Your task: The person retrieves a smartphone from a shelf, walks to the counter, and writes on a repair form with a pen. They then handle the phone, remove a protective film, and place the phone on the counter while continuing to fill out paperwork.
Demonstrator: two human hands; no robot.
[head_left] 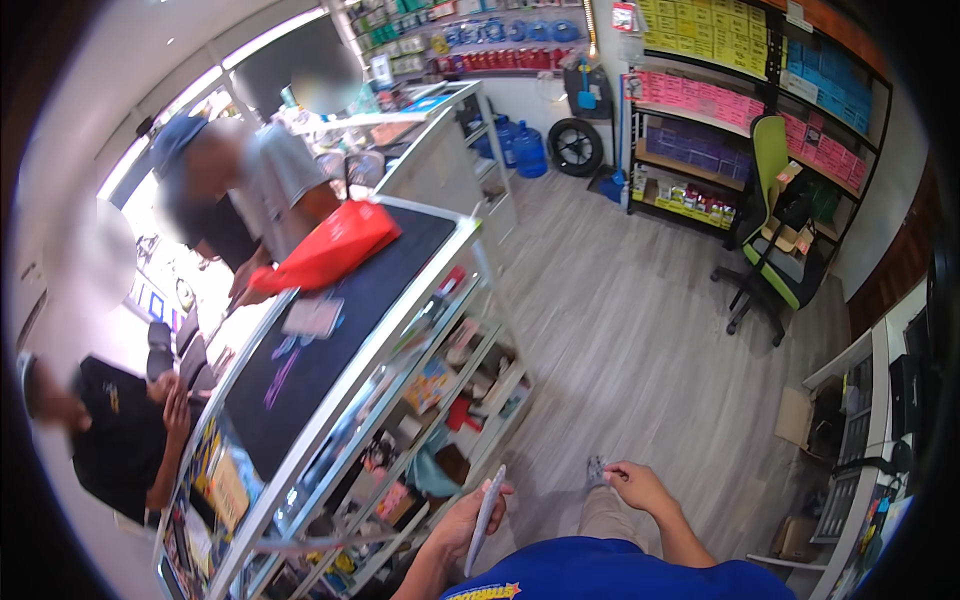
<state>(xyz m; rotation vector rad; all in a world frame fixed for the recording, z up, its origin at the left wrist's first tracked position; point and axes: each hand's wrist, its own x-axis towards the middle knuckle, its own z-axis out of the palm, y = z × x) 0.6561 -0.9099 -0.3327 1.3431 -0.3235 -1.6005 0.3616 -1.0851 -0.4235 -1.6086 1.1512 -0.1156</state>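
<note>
**Your left hand (pixel 460 521) grips a thin flat item (pixel 487 518)**

At six o'clock in your view, that hand is closed around the item, which is pale and turned nearly edge-on, so its kind is unclear. At five o'clock your right hand (pixel 640 488) is half curled, thumb near forefinger; whether it pinches anything, you cannot tell. A glass-sided table (pixel 310 395) with a dark top stands at eight o'clock. On it, a red bag (pixel 335 250) lies toward ten, before a person in a blue cap (pixel 181 138). Farther off, a green chair (pixel 769 155) stands near three and a tyre (pixel 575 147) at one.
</note>
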